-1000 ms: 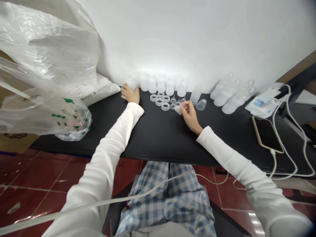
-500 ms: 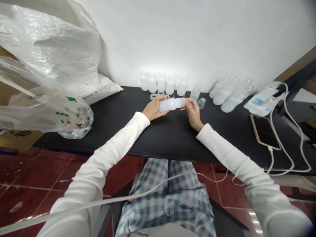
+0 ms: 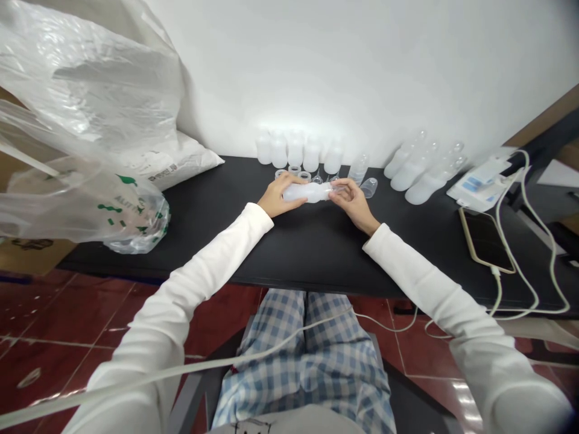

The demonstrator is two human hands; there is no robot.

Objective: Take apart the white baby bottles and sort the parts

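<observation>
Both my hands hold a translucent white plastic bottle (image 3: 307, 192) lying sideways just above the black tabletop (image 3: 203, 241). My left hand (image 3: 280, 196) wraps around its base end. My right hand (image 3: 353, 204) grips the neck end, and a small clear part shows between those fingers. Behind the bottle are several clear plastic rings (image 3: 294, 171) and small clear funnel-shaped pieces (image 3: 317, 178). My hands hide some of them.
Several white bottles (image 3: 295, 150) stand along the wall, with more (image 3: 409, 172) at the right. A clear cup (image 3: 368, 187) lies near my right hand. A plastic bag (image 3: 90, 199) is at left; a phone (image 3: 486, 241), white cable (image 3: 511, 241) and packet (image 3: 482, 181) are at right.
A second ago my hands were apart, with my left at the back row and my right on a small clear piece. Now both hold the bottle, which has come down and left, with its neck end in my right hand.
</observation>
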